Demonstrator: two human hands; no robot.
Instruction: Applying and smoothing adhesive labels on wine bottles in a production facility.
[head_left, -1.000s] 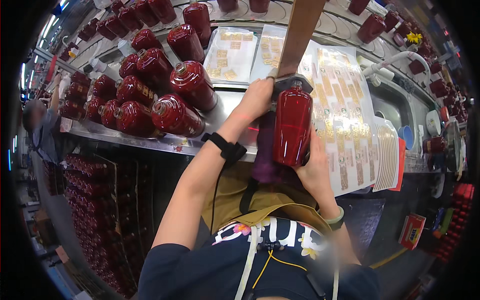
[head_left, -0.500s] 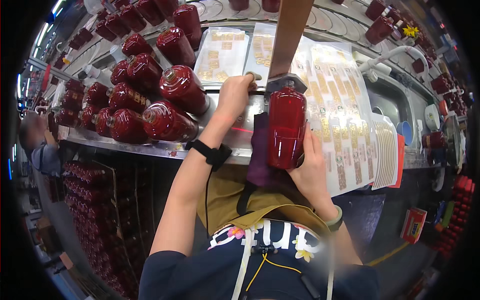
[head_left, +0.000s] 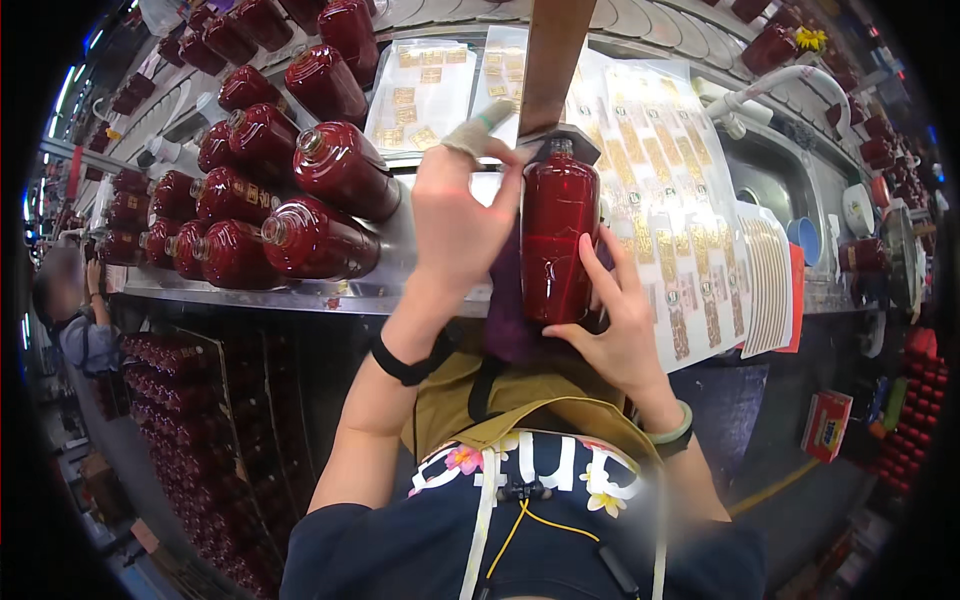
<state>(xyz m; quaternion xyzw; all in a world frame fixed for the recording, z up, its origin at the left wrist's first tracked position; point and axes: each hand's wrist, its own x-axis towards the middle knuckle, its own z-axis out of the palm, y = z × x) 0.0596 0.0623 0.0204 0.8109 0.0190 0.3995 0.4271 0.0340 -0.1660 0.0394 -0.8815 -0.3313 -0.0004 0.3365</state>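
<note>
A dark red glass bottle point(head_left: 561, 235) lies on its back, neck away from me, on a purple cloth point(head_left: 508, 325) at the bench edge. Its neck end rests at a dark angular block point(head_left: 590, 143) below a brown upright bar. My right hand point(head_left: 622, 315) grips the bottle from the right, fingers along its side and thumb at its base. Beside the bottle's shoulder, my left hand point(head_left: 455, 205) has thumb and a finger pinched together, and its covered index finger point(head_left: 480, 125) is raised. Whatever the pinch holds is too small to make out.
Sheets of gold stickers point(head_left: 665, 220) hang over the bench at right; smaller sticker sheets point(head_left: 425, 95) lie left of the bar. Several red bottles point(head_left: 340, 165) crowd the left. A sink point(head_left: 775, 175) with a faucet is at far right. Another person point(head_left: 85, 320) stands at far left.
My left hand has come from the smaller sticker sheets toward the bottle's shoulder, turning and raising its index finger. My right fingers have spread on the bottle. The view has shifted slightly.
</note>
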